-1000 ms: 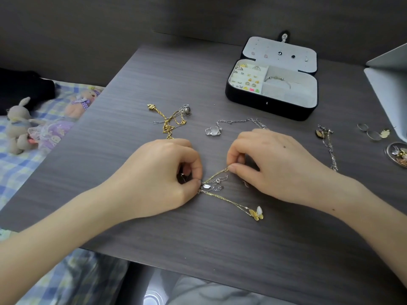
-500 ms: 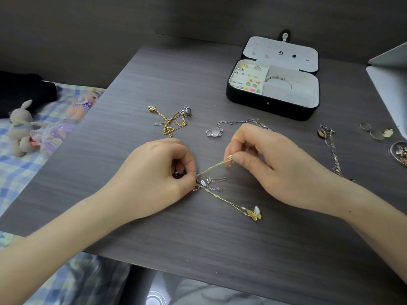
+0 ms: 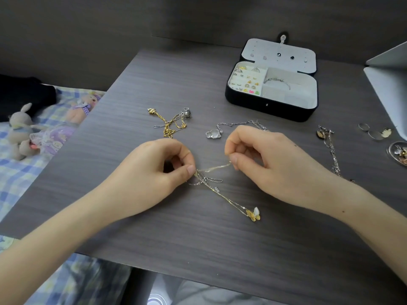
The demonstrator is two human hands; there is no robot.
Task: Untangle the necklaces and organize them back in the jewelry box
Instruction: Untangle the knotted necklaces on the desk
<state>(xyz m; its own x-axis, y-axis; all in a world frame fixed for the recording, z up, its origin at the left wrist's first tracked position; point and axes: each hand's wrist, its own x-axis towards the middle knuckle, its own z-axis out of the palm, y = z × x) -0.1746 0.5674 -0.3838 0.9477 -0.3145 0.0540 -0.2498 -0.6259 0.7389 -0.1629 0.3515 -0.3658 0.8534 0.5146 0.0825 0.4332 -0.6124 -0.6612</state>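
Left hand (image 3: pixel 149 172), right hand (image 3: pixel 271 164) — 2 pinches on 1 gold butterfly necklace (image 3: pixel 252 214) — 1 open jewelry box (image 3: pixel 264 106).

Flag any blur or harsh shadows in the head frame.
Head view: the thin gold chain pinched between left hand and right hand is motion-smeared; the gold-and-white butterfly pendant is sharp; shadows on the dark woodgrain table are soft.
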